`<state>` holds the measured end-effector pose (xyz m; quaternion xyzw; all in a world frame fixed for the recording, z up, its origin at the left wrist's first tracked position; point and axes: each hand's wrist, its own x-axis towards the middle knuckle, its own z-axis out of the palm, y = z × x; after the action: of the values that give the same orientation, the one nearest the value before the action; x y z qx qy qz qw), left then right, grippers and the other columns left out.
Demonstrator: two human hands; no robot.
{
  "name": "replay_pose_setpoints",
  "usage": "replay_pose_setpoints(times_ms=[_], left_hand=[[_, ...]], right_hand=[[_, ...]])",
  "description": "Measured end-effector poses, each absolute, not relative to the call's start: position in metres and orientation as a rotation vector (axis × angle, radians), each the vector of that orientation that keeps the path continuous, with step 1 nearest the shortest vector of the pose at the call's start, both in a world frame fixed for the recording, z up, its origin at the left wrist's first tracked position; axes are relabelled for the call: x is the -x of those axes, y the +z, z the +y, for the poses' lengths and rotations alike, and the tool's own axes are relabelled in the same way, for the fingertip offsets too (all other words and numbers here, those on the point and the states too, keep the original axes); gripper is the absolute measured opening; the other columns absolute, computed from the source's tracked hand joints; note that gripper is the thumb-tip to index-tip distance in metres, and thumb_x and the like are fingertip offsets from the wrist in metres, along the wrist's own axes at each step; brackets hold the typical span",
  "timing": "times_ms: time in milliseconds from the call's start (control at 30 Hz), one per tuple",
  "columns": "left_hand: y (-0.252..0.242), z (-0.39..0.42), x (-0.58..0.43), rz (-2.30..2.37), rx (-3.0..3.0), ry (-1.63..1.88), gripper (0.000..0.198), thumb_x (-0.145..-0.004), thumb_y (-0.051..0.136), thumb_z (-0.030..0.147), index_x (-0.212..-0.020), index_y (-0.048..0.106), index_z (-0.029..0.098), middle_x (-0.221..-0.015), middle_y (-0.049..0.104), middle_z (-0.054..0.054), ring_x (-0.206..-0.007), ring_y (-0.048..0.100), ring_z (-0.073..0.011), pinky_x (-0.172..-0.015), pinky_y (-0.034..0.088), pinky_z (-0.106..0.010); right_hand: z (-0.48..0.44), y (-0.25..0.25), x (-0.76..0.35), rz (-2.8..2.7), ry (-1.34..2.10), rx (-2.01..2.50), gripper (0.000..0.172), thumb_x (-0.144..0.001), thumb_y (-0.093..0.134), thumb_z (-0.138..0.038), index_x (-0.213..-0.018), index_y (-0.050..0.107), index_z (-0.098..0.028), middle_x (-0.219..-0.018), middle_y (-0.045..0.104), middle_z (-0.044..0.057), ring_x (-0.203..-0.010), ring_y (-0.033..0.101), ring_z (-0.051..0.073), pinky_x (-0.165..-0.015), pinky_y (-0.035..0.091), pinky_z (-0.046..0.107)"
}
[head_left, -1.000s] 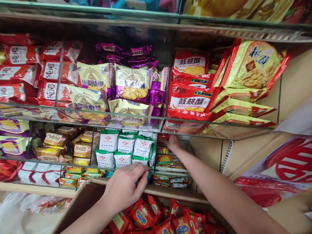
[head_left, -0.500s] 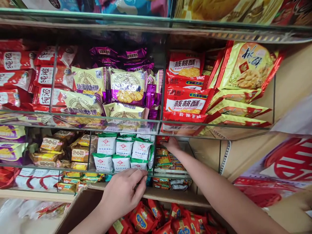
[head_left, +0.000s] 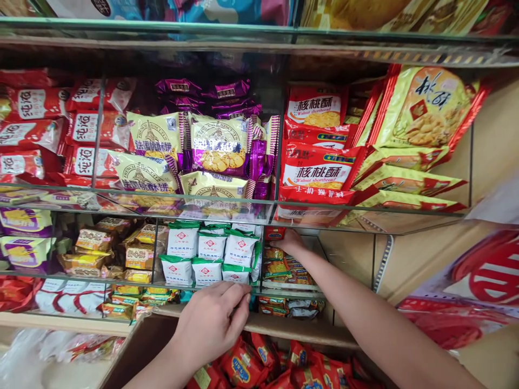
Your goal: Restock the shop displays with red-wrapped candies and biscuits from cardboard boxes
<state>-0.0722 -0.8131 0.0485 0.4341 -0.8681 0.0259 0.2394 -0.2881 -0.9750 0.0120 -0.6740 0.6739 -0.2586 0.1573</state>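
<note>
My right hand [head_left: 291, 243] reaches into a lower shelf compartment, its fingers closed on a small red snack packet [head_left: 274, 233] at the back left. Beneath it lie small green and orange packets [head_left: 279, 268]. My left hand [head_left: 214, 313] is curled at the glass front edge of the shelf, just below white packets with green ends [head_left: 206, 270]. Whatever its fingers grip is hidden. Under both arms stands an open cardboard box [head_left: 133, 346] filled with red snack packets [head_left: 243, 362].
A glass shelf [head_left: 227, 209] runs above my hands, bearing red walnut shortbread packets [head_left: 318, 167] and cream and purple biscuit packets [head_left: 219, 143]. Glass dividers separate the compartments. A plastic bag with red print [head_left: 482, 270] hangs at the right.
The view has shifted a little, so the shelves appear further right. My right hand stays at the red packet in the compartment. My left hand keeps its place at the shelf edge.
</note>
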Motion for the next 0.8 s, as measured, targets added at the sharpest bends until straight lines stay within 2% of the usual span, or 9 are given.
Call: replay_pose_setpoints(times_ms=[200,333,467,500,567,633,700,733,800], left_hand=[[0.051,-0.816,0.072,-2.413,-1.257,0.062,0.023,-0.086,0.033,0.025,-0.091,0.055,0.024,-0.076,0.065,0.000,-0.069,0.062,-0.0170,-0.061,0.046,-0.029],[0.055,-0.814,0.071,-2.411,-1.255,0.098,0.025,-0.087,0.031,0.025,-0.090,0.055,0.023,-0.078,0.066,0.000,-0.071,0.063,-0.0169,-0.061,0.046,-0.028],[0.057,-0.808,0.072,-2.389,-1.243,0.099,0.025,-0.086,0.032,0.026,-0.089,0.057,0.022,-0.077,0.066,-0.002,-0.070,0.062,-0.0179,-0.061,0.044,-0.028],[0.057,-0.807,0.072,-2.378,-1.247,0.087,0.025,-0.086,0.032,0.026,-0.088,0.057,0.022,-0.077,0.066,-0.002,-0.070,0.062,-0.0186,-0.061,0.043,-0.028],[0.055,-0.805,0.073,-2.350,-1.256,0.043,0.025,-0.085,0.034,0.028,-0.086,0.058,0.022,-0.076,0.066,-0.003,-0.070,0.062,-0.0199,-0.061,0.043,-0.029],[0.052,-0.805,0.074,-2.306,-1.264,-0.032,0.024,-0.084,0.038,0.030,-0.084,0.060,0.021,-0.077,0.066,-0.004,-0.070,0.061,-0.0201,-0.062,0.042,-0.030],[0.048,-0.806,0.074,-2.256,-1.257,-0.131,0.021,-0.081,0.043,0.032,-0.080,0.061,0.021,-0.076,0.066,-0.004,-0.071,0.061,-0.0191,-0.064,0.043,-0.029],[0.047,-0.807,0.073,-2.230,-1.245,-0.186,0.019,-0.080,0.045,0.032,-0.079,0.061,0.021,-0.077,0.066,-0.003,-0.073,0.061,-0.0186,-0.066,0.044,-0.029],[0.045,-0.805,0.072,-2.185,-1.201,-0.295,0.015,-0.078,0.049,0.030,-0.080,0.061,0.021,-0.079,0.066,-0.002,-0.078,0.061,-0.0178,-0.070,0.045,-0.028]], right_hand=[[-0.966,0.025,0.289,1.860,-0.806,1.875,0.033,-0.058,0.071,-0.026,-0.088,0.064,-0.018,-0.085,0.068,0.004,-0.079,0.062,0.020,-0.068,0.048,0.028],[-0.933,0.059,0.291,1.905,-0.824,1.880,0.029,-0.056,0.071,-0.021,-0.083,0.063,-0.015,-0.086,0.067,0.009,-0.081,0.061,0.024,-0.070,0.047,0.033],[-0.836,0.082,0.294,1.659,-1.061,2.159,0.018,-0.078,0.050,-0.027,-0.091,0.059,-0.018,-0.090,0.063,0.007,-0.086,0.057,0.018,-0.078,0.042,0.030],[-0.806,0.079,0.294,1.494,-1.095,2.291,0.018,-0.082,0.044,-0.027,-0.087,0.059,-0.019,-0.084,0.062,0.006,-0.082,0.056,0.017,-0.076,0.042,0.030],[-0.754,0.062,0.292,1.255,-0.890,2.434,0.020,-0.083,0.041,-0.026,-0.085,0.060,-0.019,-0.079,0.061,0.005,-0.080,0.055,0.017,-0.073,0.042,0.029],[-0.721,0.033,0.289,1.303,-0.631,2.352,0.026,-0.080,0.046,-0.027,-0.102,0.057,-0.018,-0.098,0.061,0.010,-0.095,0.053,0.022,-0.081,0.041,0.034],[-0.709,-0.002,0.286,1.472,-0.483,2.161,0.049,-0.074,0.055,-0.030,-0.118,0.047,-0.012,-0.120,0.051,0.016,-0.112,0.044,0.028,-0.091,0.036,0.039],[-0.709,-0.017,0.285,1.538,-0.458,2.081,0.055,-0.071,0.058,-0.032,-0.118,0.046,-0.009,-0.122,0.048,0.019,-0.114,0.042,0.030,-0.093,0.035,0.041],[-0.715,-0.040,0.285,1.581,-0.455,1.997,0.047,-0.066,0.063,-0.032,-0.105,0.054,-0.009,-0.112,0.055,0.018,-0.106,0.048,0.030,-0.089,0.037,0.040]])
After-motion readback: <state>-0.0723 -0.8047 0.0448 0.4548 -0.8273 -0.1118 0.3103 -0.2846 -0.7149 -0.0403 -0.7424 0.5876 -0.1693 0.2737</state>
